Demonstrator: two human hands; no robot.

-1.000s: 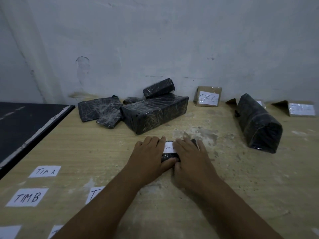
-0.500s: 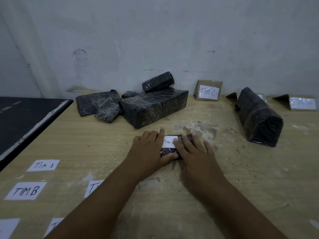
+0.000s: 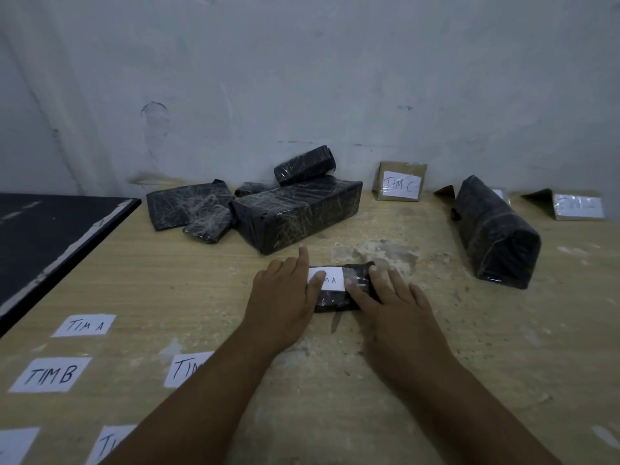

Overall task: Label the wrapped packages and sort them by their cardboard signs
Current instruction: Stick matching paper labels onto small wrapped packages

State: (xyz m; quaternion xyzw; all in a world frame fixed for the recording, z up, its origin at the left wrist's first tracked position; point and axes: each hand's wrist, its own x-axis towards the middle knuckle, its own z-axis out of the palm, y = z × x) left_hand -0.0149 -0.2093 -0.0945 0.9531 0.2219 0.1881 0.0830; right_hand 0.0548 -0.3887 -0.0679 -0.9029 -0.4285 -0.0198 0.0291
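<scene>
Small wrapped package [image 3: 336,300] lies on the wooden table [image 3: 520,347], left hand [image 3: 285,293] and right hand [image 3: 396,303] pressing its "TIM A" label [image 3: 332,280] flat with straight fingers that grip nothing, apparently bonding it before sorting.

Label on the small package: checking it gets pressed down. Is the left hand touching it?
Touching. In the head view the left hand lays its thumb over the label, covering its first letters.

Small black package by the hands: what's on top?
A white label on the package, pressed by left hand and right hand. Only "m A" shows; the left hand covers the rest.
</scene>
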